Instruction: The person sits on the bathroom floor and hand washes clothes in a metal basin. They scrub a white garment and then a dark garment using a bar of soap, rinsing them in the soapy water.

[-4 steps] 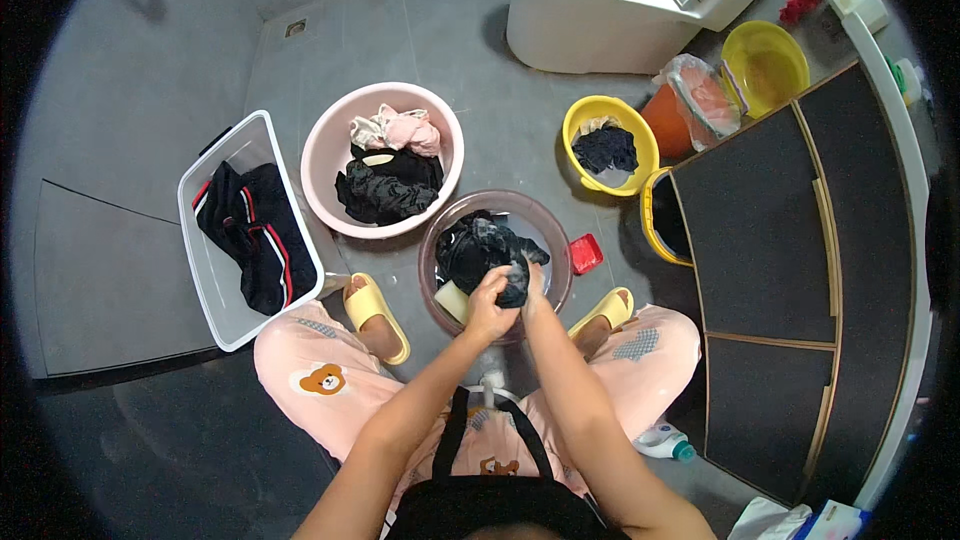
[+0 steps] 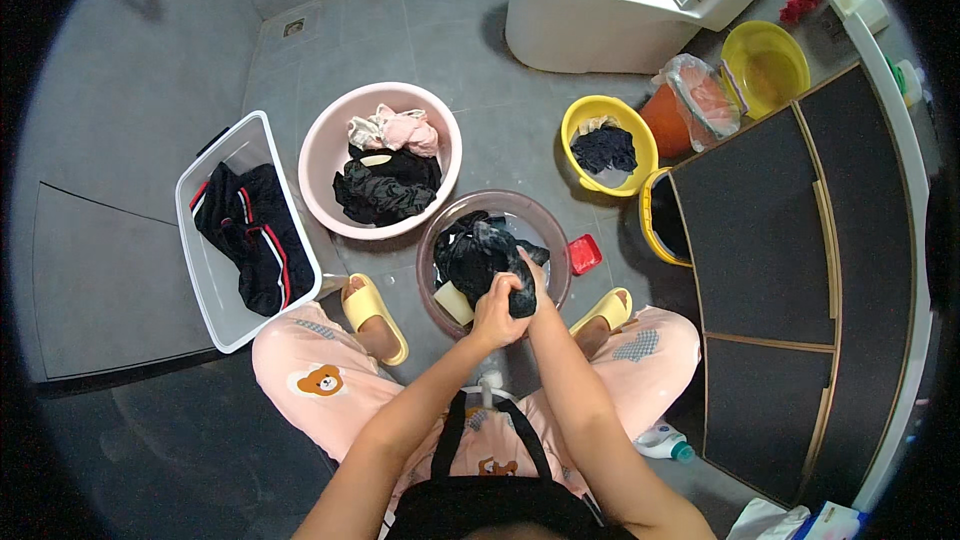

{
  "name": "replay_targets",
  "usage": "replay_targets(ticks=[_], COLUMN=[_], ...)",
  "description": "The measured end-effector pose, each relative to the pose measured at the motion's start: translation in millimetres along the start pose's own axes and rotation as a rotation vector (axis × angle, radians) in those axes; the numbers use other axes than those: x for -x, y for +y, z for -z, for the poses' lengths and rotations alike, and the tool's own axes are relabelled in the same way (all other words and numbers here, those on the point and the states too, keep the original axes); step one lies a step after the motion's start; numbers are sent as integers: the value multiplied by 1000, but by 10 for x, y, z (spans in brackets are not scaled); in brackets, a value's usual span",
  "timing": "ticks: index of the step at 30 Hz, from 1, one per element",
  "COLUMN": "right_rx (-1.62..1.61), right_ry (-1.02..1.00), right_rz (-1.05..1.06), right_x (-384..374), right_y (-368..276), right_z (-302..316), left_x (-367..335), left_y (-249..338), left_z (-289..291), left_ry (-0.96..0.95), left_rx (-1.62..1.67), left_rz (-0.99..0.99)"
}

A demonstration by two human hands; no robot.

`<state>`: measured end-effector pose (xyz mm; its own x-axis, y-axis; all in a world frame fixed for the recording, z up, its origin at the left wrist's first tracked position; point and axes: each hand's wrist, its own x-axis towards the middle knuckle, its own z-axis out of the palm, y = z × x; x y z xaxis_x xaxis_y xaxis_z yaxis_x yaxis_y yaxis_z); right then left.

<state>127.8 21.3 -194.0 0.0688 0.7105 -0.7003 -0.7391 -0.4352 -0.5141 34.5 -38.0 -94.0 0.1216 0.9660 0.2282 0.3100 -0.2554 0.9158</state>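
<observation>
A wet black garment [image 2: 480,252] lies bunched in a translucent pinkish-brown basin [image 2: 560,292] between my feet. My left hand [image 2: 496,314] is closed around a gathered part of it, above the near side of the basin. Right beside it, my right hand [image 2: 538,285] grips the same bunch, with the cloth bulging up between both hands. Whitish suds show on the fabric. A pale cream block-like piece [image 2: 455,302] rests against the basin's near left wall, next to my left hand; its exact kind is unclear.
A pink basin [image 2: 312,175] of clothes stands front left, a white bin [image 2: 190,240] of dark clothing farther left. To the right are a red dish [image 2: 585,254], a yellow bucket [image 2: 570,125] with cloth and a dark cabinet [image 2: 760,240]. A toilet [image 2: 580,30] stands behind.
Both hands have shifted slightly with the garment between them. The bunched cloth now bulges a little more to the right, and my fingers wrap it more closely.
</observation>
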Motion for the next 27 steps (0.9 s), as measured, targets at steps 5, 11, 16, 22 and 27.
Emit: replay_targets(ticks=[5,11,16,22,27], right_rx=[-37,243,206,489,74], right_ry=[-10,149,65,67,15], right_rz=[2,167,42,29,73], right_x=[294,860,176,856,912], right_y=[107,-123,-95,1,-329], right_z=[8,-514,202,-299,-395], left_x=[-137,-181,-88,-337,-357], left_y=[-160,-416,164,-230,-199], left_z=[43,134,-50,224,256], left_ry=[-28,138,-116,82,-103], left_rx=[-92,-71,-248,-314,54], left_rz=[18,432,46,366,305])
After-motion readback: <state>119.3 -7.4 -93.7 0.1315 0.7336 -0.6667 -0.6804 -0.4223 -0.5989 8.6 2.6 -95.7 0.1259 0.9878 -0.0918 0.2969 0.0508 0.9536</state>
